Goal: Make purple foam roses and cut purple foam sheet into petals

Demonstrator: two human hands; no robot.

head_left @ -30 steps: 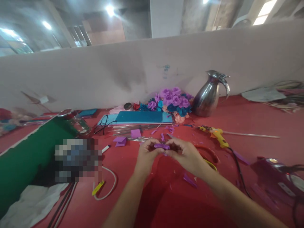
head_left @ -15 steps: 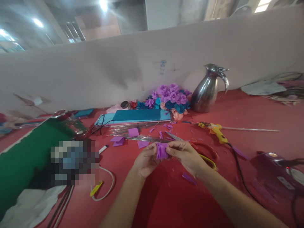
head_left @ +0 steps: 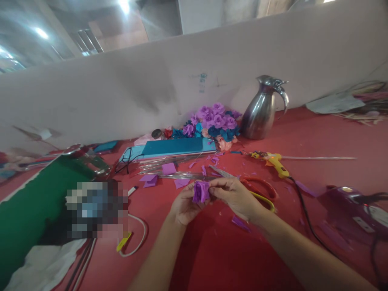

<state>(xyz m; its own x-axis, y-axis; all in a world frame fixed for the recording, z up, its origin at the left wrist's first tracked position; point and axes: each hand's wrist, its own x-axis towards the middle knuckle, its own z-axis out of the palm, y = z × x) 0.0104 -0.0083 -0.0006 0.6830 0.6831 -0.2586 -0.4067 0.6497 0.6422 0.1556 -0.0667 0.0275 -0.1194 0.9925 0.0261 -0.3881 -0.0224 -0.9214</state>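
Between my hands is a small bundle of folded purple paper (head_left: 200,191), its layered edges showing on the left side. My left hand (head_left: 184,208) cups it from the left and below, fingers curled round it. With thumb and forefinger, my right hand (head_left: 232,195) pinches its right edge. Scissors with red and yellow handles (head_left: 263,185) lie just beyond my right hand, partly hidden by it. Purple paper squares (head_left: 169,168) and scraps are scattered past my left hand. A purple strip (head_left: 241,223) lies below my right wrist.
A yellow glue gun (head_left: 277,165) with a black cord lies to the right, a steel jug (head_left: 261,111) behind it. Paper flowers (head_left: 216,117) are heaped by the wall beside blue paper sheets (head_left: 172,146). A green board (head_left: 33,210) stands left; a purple device (head_left: 348,210) sits right.
The purple bundle has turned in my fingers, so its layered left edges now show. Both hands still hold it. The whole view has shifted slightly.
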